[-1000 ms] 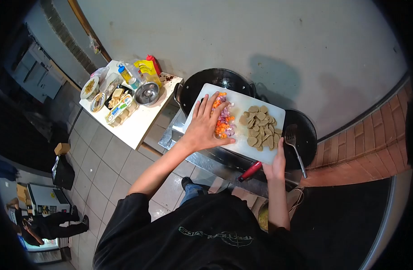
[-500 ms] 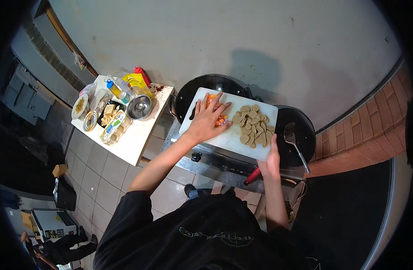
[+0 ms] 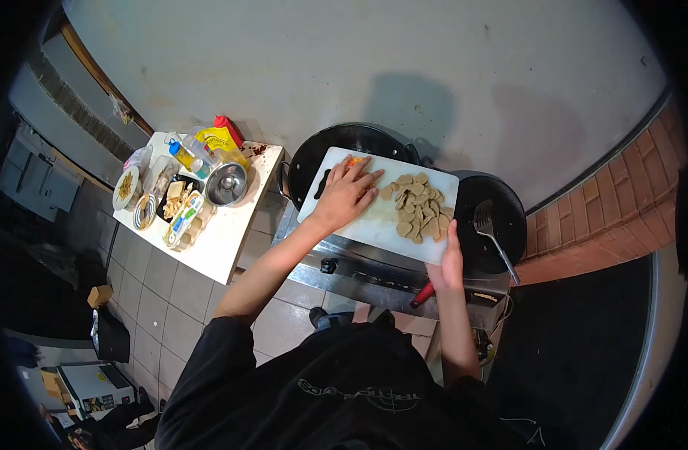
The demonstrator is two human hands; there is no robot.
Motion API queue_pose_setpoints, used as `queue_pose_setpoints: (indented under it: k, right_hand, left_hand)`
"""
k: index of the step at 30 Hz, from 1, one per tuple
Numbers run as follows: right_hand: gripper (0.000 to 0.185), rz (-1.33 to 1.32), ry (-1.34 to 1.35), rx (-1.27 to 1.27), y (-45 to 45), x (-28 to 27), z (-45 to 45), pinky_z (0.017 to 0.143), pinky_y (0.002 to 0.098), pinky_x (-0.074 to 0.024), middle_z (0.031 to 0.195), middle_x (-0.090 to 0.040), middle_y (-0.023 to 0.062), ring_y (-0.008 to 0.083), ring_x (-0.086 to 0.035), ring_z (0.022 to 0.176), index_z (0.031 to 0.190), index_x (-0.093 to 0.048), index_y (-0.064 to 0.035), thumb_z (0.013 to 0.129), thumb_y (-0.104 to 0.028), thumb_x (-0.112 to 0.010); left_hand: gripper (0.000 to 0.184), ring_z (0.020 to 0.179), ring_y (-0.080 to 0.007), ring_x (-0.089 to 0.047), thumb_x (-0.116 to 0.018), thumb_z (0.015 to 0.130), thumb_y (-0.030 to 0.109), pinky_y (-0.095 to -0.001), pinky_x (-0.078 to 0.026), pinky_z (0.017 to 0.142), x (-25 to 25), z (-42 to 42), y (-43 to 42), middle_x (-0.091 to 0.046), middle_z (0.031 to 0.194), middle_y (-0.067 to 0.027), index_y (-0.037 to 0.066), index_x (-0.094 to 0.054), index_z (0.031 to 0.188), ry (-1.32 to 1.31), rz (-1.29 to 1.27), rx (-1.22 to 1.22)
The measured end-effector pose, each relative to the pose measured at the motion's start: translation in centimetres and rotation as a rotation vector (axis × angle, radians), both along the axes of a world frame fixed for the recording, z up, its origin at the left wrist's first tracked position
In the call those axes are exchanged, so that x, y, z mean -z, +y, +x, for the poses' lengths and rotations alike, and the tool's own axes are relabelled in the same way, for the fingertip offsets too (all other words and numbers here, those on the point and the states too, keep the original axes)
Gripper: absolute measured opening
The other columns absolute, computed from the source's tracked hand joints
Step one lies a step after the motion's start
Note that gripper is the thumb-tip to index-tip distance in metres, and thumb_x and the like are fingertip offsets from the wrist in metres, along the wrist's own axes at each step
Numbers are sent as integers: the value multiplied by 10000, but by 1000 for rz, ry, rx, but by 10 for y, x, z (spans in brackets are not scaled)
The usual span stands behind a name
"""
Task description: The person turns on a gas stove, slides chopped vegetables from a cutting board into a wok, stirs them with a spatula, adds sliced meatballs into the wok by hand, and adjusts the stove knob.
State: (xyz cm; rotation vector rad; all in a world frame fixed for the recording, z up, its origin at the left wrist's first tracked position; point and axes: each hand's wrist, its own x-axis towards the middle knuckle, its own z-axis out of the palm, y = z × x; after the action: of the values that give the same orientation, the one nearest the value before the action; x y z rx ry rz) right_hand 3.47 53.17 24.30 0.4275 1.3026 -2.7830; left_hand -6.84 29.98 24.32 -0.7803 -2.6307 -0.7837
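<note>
A white cutting board (image 3: 366,232) is held over the stove, above a large black wok (image 3: 308,154). My right hand (image 3: 450,262) grips the board's lower right edge. With fingers stretched out, my left hand (image 3: 345,201) lies on the board's left part, beside the dark handle slot. Small orange pieces (image 3: 355,160) show at its fingertips; the hand hides whatever lies beneath it. A heap of greyish-brown flat slices (image 3: 419,206) covers the board's right half.
A second black pan (image 3: 501,196) stands at right with a metal spatula (image 3: 490,232) in it. A red handle (image 3: 422,293) sticks out in front. On the left, a white table (image 3: 216,247) carries a steel bowl (image 3: 227,184), bottles and food containers. A brick ledge (image 3: 576,232) borders the right.
My left hand has slid over the orange pieces towards the board's far left edge, and fewer of them show. My right hand keeps its grip on the board.
</note>
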Motion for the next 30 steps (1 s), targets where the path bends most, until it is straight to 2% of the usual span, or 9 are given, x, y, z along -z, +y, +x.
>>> queue_pose_setpoints:
  k: [7,9,16,18,28,30]
  right_hand:
    - [545,15,-5,22,0,5,-1,970,382,-435,1286,-538,92,214,-534,1160,1306,-458,-25,985,-464,-414]
    - [545,15,-8,26,1,8,-5,972,378,-434,1289,-535,95,214,-533,1161,1307,-456,-22,987,-461,-412]
    - [535,18,9,45,0,8,-7,973,371,-434,1284,-540,98,210,-539,1155,1306,-457,-16,995,-448,-398]
    - [537,11,18,38,-1,7,-6,972,371,-435,1282,-542,96,207,-541,1151,1305,-459,-15,995,-449,-398]
    - [531,-8,3,44,-2,7,-6,976,381,-430,1301,-529,93,212,-530,1166,1320,-447,-30,995,-447,-399]
    - [529,0,19,40,-1,8,-8,976,383,-431,1296,-534,92,211,-532,1164,1316,-451,-28,995,-445,-401]
  left_hand:
    - [378,1316,-416,-339,-501,931,238,-471,-262,1105,14,-14,0,-434,1419,-114,197,-560,1302,-11,5,6]
    - [348,1280,-426,-376,-564,895,250,-493,-287,1073,20,-21,3,-481,1376,-95,205,-617,1236,46,91,6]
    - [297,1232,-431,-434,-616,864,243,-500,-314,1054,17,-25,6,-532,1331,-80,188,-670,1150,70,192,70]
    - [289,1161,-282,-527,-612,861,163,-449,-290,1113,12,-22,6,-546,1304,-123,133,-664,1143,79,139,40]
    - [294,1150,-301,-546,-630,790,62,-410,-367,1075,20,-36,4,-608,1214,-130,84,-680,1079,100,189,30]
    - [284,1135,-301,-557,-623,788,38,-396,-411,1032,21,-38,2,-610,1209,-131,69,-682,1064,97,179,17]
